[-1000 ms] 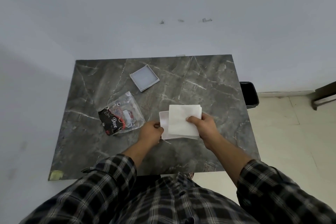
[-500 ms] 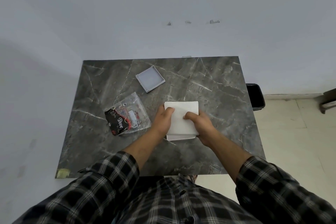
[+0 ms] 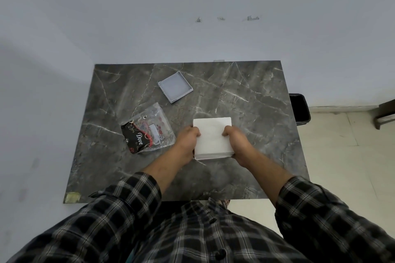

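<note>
A white square sheet of padding [image 3: 213,134] lies over a shallow white box [image 3: 211,156] near the middle of the dark marble table [image 3: 245,96]. Only the box's near edge shows beneath it. My left hand [image 3: 189,141] grips the left side of the sheet and box, thumb on top. My right hand [image 3: 237,143] grips the right side in the same way, thumb on the sheet. A white box lid [image 3: 175,86] lies upside down further back. A clear plastic packet [image 3: 147,128] with a black and red "Dove" card lies to the left.
The table stands against a pale wall. A black bin [image 3: 299,109] sits on the tiled floor off the table's right edge. A dark piece of furniture [image 3: 384,111] shows at the far right. A yellowish tape patch [image 3: 72,196] marks the near left corner.
The sheet, held askew in my right hand over the box, now lies squarely on it. My left hand moved from the box's left edge onto the sheet; both hands now hold its sides.
</note>
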